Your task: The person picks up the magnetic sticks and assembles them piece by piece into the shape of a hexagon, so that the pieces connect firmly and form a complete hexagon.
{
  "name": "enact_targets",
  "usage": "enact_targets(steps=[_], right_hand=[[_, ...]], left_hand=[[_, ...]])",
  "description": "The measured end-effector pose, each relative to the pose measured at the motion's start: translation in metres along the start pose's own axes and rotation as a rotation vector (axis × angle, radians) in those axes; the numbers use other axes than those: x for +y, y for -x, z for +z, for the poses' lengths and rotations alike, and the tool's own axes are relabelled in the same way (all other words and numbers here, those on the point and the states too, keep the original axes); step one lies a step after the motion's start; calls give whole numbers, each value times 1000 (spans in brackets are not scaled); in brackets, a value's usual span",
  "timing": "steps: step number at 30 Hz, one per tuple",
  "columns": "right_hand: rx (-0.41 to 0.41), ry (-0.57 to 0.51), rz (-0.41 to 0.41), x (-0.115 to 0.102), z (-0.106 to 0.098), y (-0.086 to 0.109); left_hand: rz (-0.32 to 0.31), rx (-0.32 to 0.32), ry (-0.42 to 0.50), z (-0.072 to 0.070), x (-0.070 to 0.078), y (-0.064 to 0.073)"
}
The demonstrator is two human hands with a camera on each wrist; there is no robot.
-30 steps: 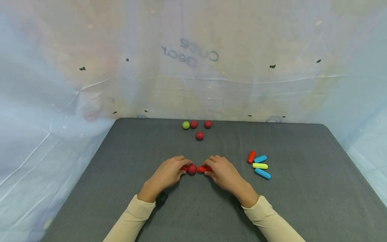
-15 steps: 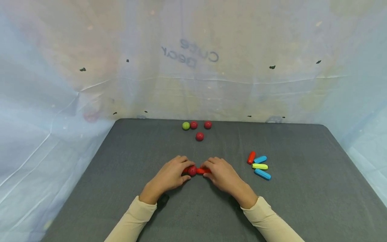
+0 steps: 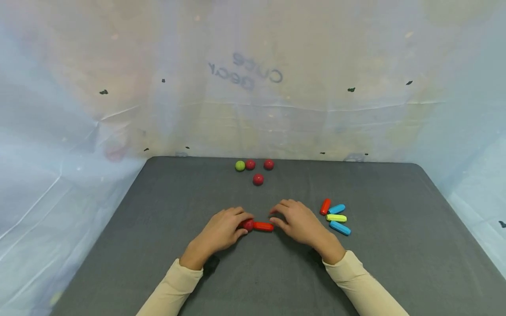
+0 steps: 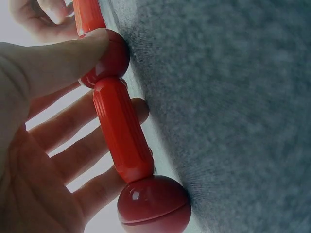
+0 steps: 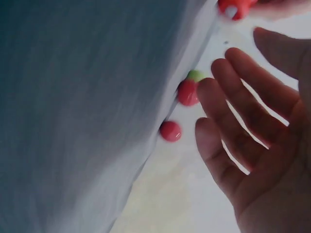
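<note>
My left hand [image 3: 221,229] pinches a dark red ball [image 4: 115,57] between thumb and fingers, close over the grey table [image 3: 189,180]. A ridged red stick [image 3: 263,226] sticks out from the ball's right side. In the left wrist view a second red stick [image 4: 124,131] runs from the same ball to another dark red ball [image 4: 154,206], all in one line; the left hand hides this part in the head view. My right hand [image 3: 300,223] is just right of the outer stick's end, apart from it, with fingers loosely bent and nothing in them.
At the table's far edge lie a green ball [image 3: 240,166] and several red balls [image 3: 258,179]. To the right sits a group of loose sticks: one red [image 3: 325,206], one yellow [image 3: 336,218] and two blue [image 3: 340,228]. A pale sheet [image 3: 253,123] hangs behind the table.
The gap between the outer red stick and the ball has closed. My right hand has let go of that stick and moved right. The left thumb has shifted onto the ball.
</note>
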State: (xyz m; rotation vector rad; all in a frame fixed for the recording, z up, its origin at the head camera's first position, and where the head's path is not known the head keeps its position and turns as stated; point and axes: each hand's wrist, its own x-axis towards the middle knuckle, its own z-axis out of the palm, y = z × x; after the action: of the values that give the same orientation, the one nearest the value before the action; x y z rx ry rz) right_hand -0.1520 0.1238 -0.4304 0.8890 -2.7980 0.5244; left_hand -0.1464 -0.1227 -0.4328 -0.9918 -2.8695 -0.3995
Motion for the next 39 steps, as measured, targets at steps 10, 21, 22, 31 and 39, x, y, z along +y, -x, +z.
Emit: enact_targets(steps=[10, 21, 22, 31, 39], right_hand=[[79, 137, -22, 38, -3, -29], [147, 189, -40, 37, 7, -64], [151, 189, -42, 37, 8, -67], [192, 236, -105, 41, 10, -94], [70, 133, -58, 64, 7, -113]], left_hand=[[-19, -19, -26, 2, 0, 0], [-7, -25, -6, -2, 0, 0], [-8, -24, -6, -2, 0, 0], [-9, 7, -29, -3, 2, -1], [-10, -2, -4, -1, 4, -3]])
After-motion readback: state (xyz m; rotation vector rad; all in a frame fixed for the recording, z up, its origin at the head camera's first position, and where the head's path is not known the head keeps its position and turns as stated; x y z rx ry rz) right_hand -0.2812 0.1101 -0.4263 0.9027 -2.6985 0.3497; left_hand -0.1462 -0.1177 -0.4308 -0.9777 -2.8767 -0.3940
